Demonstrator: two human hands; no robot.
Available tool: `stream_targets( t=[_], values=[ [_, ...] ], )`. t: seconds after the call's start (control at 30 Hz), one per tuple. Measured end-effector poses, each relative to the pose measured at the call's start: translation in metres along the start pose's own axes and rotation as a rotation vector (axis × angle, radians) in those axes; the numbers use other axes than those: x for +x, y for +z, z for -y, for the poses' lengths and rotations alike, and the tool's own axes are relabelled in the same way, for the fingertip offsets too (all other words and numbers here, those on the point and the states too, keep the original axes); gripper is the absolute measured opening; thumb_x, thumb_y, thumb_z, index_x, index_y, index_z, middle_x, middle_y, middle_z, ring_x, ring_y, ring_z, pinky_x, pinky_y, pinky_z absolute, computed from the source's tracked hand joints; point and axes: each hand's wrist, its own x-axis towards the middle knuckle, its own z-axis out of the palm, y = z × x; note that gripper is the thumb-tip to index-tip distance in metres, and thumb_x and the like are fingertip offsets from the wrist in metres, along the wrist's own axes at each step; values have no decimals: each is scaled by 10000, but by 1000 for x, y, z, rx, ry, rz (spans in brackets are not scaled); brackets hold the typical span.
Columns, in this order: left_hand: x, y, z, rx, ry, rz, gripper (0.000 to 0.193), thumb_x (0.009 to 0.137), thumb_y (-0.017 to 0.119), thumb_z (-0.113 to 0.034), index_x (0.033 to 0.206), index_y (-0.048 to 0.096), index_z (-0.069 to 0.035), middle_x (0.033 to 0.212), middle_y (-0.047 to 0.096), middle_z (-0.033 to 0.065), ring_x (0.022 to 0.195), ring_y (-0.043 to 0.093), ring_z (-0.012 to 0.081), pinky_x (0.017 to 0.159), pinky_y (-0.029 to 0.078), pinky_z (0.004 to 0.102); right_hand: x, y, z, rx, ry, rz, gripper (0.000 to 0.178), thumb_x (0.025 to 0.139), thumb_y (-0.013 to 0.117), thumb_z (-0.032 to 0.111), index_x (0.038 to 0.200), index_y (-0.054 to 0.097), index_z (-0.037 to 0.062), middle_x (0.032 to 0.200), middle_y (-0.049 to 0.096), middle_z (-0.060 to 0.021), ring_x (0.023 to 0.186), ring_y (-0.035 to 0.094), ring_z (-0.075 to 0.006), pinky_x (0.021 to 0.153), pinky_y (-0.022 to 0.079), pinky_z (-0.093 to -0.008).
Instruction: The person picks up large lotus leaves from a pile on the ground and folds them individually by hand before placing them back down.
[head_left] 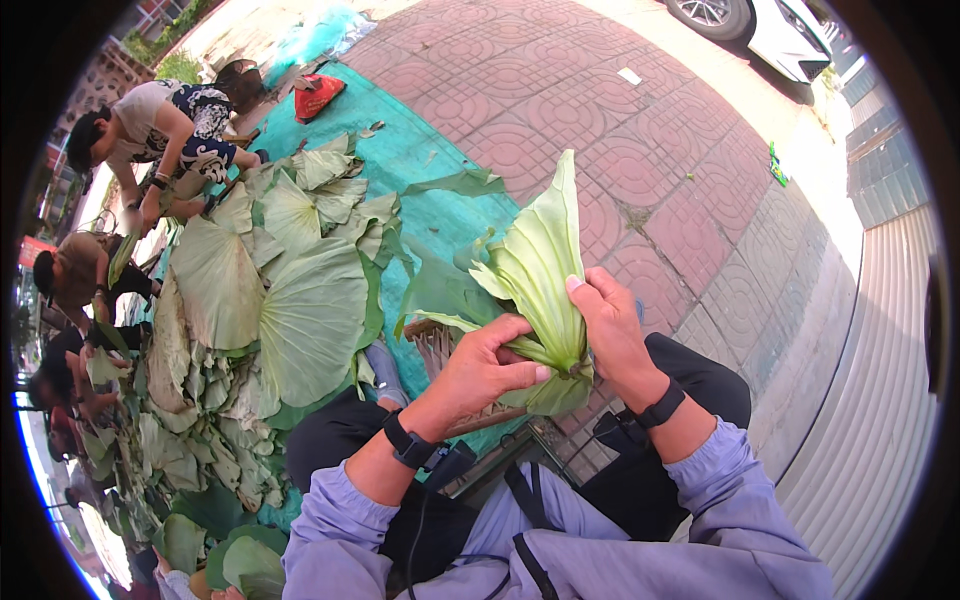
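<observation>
A pale green lotus leaf (540, 270), gathered into folds that narrow toward its stalk end, is held up over my lap. My left hand (490, 370) pinches its lower left edge, thumb and fingers close together near the gathered base. On the other side my right hand (612, 325) grips the folds, its thumb lying on the leaf's upper face. Beyond and to the left, a large heap of lotus leaves (315, 310) lies spread out, some fresh green and some dry and brownish.
A teal tarp (385, 130) runs under the heap. Several people, one in a white top (140, 115), bend over leaves at the left. A red bag (318, 95) lies on the tarp. Paving (620, 150) stretches to a white car (790, 45); a ribbed shutter (870, 400) stands right.
</observation>
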Motion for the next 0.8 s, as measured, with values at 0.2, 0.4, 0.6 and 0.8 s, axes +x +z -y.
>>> stream_targets(
  t=[0.2, 0.4, 0.6, 0.8],
  values=[
    [4, 2, -15, 80, -47, 51, 268, 770, 587, -15, 1033, 542, 11, 902, 576, 32, 715, 561, 83, 621, 485, 214, 3, 7, 0, 10, -225, 14, 168, 849, 479, 120, 938, 527, -14, 837, 559, -43, 714, 512, -79, 638, 431, -220],
    [5, 2, -9, 100, -121, -42, 201, 798, 565, -49, 989, 559, 12, 870, 602, 46, 660, 589, 103, 594, 488, 212, 5, 16, 1, 132, -135, -34, 154, 847, 488, 127, 919, 525, -4, 824, 561, -44, 698, 518, -79, 633, 437, -217],
    [4, 4, -2, -57, -115, -109, 173, 791, 550, -30, 954, 559, 26, 875, 607, 74, 702, 605, 135, 646, 494, 239, 7, 20, -1, 165, -106, -69, 156, 828, 500, 123, 885, 528, -19, 794, 552, -41, 677, 496, -80, 596, 425, -225],
    [7, 4, 2, -149, -183, -155, 158, 780, 536, -30, 929, 560, 16, 879, 604, 81, 740, 605, 152, 665, 498, 256, 10, 20, -8, 153, -90, -57, 143, 835, 497, 117, 905, 514, -8, 791, 557, -53, 652, 529, -95, 576, 451, -230]
  ],
)
